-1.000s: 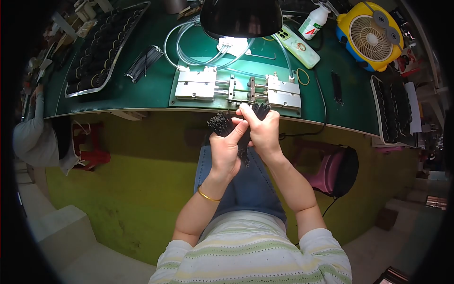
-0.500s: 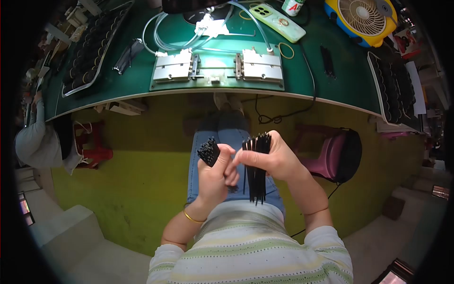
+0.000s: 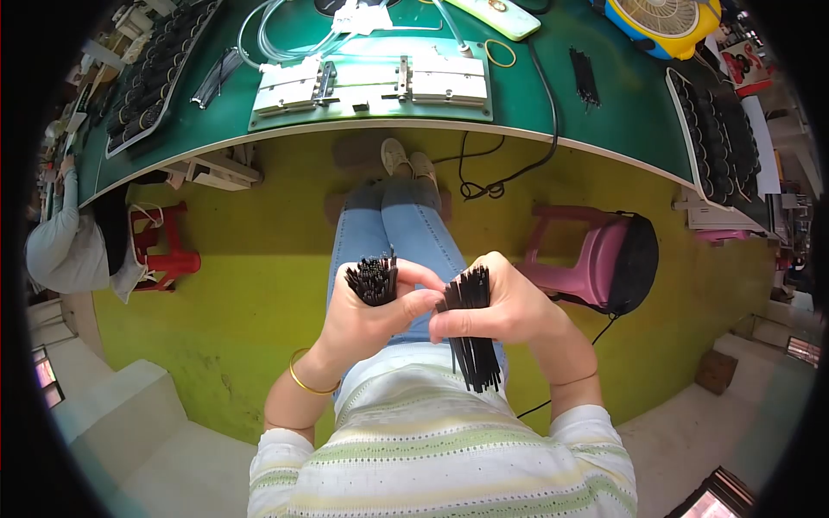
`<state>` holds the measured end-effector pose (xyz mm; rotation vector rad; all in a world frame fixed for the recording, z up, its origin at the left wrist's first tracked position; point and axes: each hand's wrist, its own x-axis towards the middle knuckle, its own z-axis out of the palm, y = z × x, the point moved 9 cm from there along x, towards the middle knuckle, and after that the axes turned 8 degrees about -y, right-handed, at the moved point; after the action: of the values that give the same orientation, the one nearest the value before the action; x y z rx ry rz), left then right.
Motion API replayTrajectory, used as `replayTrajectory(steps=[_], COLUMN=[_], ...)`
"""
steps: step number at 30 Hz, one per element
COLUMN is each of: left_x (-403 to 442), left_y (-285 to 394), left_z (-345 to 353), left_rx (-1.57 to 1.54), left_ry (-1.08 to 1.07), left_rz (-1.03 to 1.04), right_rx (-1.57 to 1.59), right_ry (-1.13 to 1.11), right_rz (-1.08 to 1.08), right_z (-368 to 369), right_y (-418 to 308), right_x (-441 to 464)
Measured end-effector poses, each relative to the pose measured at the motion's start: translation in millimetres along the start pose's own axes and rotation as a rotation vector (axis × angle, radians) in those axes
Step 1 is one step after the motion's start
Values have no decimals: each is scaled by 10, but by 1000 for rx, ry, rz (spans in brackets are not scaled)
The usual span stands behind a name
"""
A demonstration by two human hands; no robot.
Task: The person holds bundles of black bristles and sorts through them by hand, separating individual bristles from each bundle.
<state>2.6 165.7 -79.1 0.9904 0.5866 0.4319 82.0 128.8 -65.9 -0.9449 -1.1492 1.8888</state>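
Note:
Over my lap, my left hand is closed around a tight bundle of thin black wire-like pieces, their ends pointing up. Close beside it, my right hand grips a second bundle of black wire-like pieces between thumb and fingers. This one is spread flat, its lower ends hanging toward my shirt. The fingertips of both hands meet, or nearly meet, at the edge of the right bundle. Whether a single piece passes between them I cannot make out.
On the green table stands a metal fixture with tubes. Loose black pieces lie to its right. Trays of black bundles sit at both sides. A pink stool is at right; another person sits at far left.
My view has shifted, so the table sits higher in it. My left hand has turned, its bundle now more upright, and its fingers reach to the right bundle. Both hands keep their bundles.

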Motion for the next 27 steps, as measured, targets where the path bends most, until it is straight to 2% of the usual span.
replayTrajectory(steps=[5, 8, 12, 16, 19, 27], left_x=[2, -2, -32, -40, -61, -77], left_y=[33, -17, -11, 94, 195, 212], left_z=[20, -5, -11, 60, 38, -18], left_rx=[89, 104, 52, 14, 168, 257], left_ry=[-57, -50, 38, 31, 18, -1], left_rz=[-52, -85, -29, 53, 220, 292], right_rx=[-22, -115, -162, -92, -89, -115], right_ry=[-4, 166, 257, 240, 234, 212], right_rz=[51, 87, -66, -48, -64, -56], right_z=[23, -110, -127, -109, -79, -53], right_y=[67, 60, -52, -56, -67, -93], right_x=[-21, -60, -103, -113, -107, -90])
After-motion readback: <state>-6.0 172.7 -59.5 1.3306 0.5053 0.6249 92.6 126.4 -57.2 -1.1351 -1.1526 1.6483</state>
